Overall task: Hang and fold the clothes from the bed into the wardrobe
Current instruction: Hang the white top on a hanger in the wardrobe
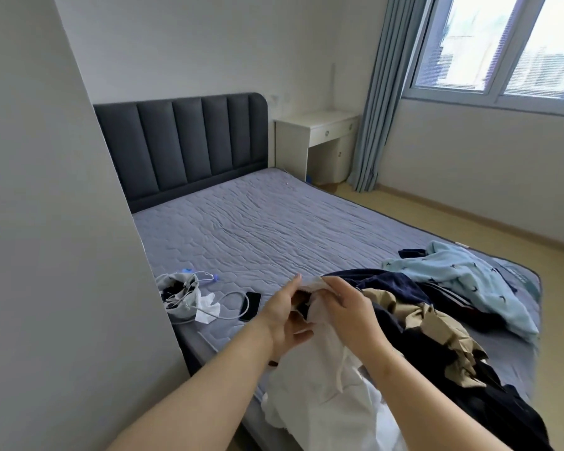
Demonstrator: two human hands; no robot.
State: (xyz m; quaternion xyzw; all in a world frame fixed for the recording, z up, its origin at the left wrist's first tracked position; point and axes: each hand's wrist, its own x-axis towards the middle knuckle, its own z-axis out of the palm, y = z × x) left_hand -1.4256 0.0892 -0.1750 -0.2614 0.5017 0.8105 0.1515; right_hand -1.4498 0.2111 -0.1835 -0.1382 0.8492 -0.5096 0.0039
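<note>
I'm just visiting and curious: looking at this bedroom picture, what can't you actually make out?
- The wardrobe: not in the head view at all.
- The white garment: its kind is unclear; both hands, left hand and right hand, bunch it, and the bottom edge cuts it off.
- The bag by the phone: contents too small and tangled to tell.
- The dark clothes: piled, so the count is hidden.

A single head-worn wide-angle camera looks forward and down from the foot corner of the bed, facing the headboard. Both forearms enter from the bottom edge at close range; the window occupies the upper right.
</note>
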